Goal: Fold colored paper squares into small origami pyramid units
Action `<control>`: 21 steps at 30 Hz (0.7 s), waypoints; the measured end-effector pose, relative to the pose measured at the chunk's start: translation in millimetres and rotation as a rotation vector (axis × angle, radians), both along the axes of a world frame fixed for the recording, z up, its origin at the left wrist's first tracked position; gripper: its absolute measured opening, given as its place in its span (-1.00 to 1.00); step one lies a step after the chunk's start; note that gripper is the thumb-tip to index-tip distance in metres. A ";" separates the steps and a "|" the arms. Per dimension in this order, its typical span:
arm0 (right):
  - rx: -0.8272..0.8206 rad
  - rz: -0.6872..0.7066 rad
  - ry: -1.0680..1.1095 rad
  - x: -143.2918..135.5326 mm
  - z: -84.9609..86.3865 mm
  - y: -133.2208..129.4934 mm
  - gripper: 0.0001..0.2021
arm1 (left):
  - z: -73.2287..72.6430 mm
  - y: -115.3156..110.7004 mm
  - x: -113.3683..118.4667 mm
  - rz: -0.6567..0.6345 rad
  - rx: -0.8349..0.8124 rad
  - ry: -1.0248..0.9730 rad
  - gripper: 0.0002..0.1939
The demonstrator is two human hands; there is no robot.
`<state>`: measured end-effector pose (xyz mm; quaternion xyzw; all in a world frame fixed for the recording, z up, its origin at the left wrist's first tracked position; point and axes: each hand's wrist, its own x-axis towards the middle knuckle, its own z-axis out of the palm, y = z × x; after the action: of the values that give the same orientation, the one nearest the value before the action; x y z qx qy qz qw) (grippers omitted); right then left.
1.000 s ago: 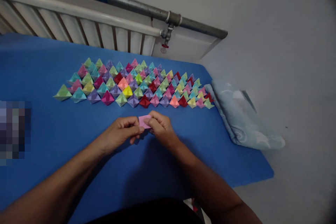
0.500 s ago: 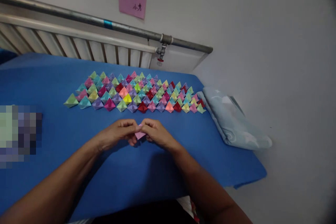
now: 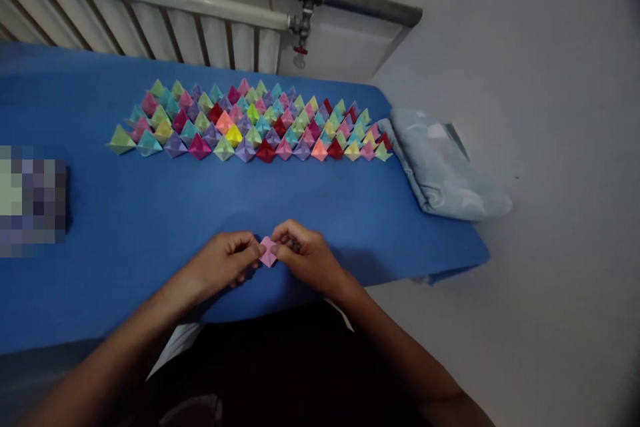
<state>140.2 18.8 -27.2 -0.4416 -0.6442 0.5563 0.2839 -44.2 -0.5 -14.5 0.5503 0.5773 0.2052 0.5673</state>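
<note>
Between both hands is a small pink folded paper (image 3: 269, 252), diamond-shaped, near the front edge of the blue surface. My left hand (image 3: 227, 259) pinches its left corner between thumb and fingers. On the right corner, my right hand (image 3: 306, 253) has a thumb and finger closed. Beyond the hands, several rows of small folded paper boats (image 3: 245, 149) in green, blue, purple, red, yellow and pink stand close together on the blue surface (image 3: 210, 193).
A folded light blue blanket (image 3: 435, 170) lies at the right end of the surface. A white radiator (image 3: 145, 23) and a metal pipe (image 3: 370, 5) run along the back wall. At the left edge is a pixelated item (image 3: 33, 200).
The view has tilted down, so the boats and radiator appear higher. The pink paper now shows as a whole diamond, with the hands slightly farther apart at its corners.
</note>
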 end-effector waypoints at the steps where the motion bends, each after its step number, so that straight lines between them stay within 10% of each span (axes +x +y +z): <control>1: 0.059 0.039 -0.081 -0.4 1.4 -2.3 -0.95 | 0.7 -3.0 -0.5 -0.037 0.071 0.107 -0.66; 8: 0.434 0.253 -0.528 -3.1 3.2 -12.2 -0.84 | -9.0 -18.2 -0.8 -0.155 0.456 0.711 -0.76; 15: 0.633 0.274 -0.584 14.3 -3.8 -20.2 -0.79 | -33.2 -24.1 -11.4 -0.304 1.117 0.487 -0.75; 21: 0.773 0.213 -0.514 20.8 -17.3 -25.3 -0.81 | -31.5 -27.1 -23.3 -0.391 1.178 0.506 -0.75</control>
<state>161.0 -6.5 -44.5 -0.3586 -0.8949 0.1746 0.2000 -67.4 -27.6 -46.0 0.8936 0.3738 0.2442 0.0461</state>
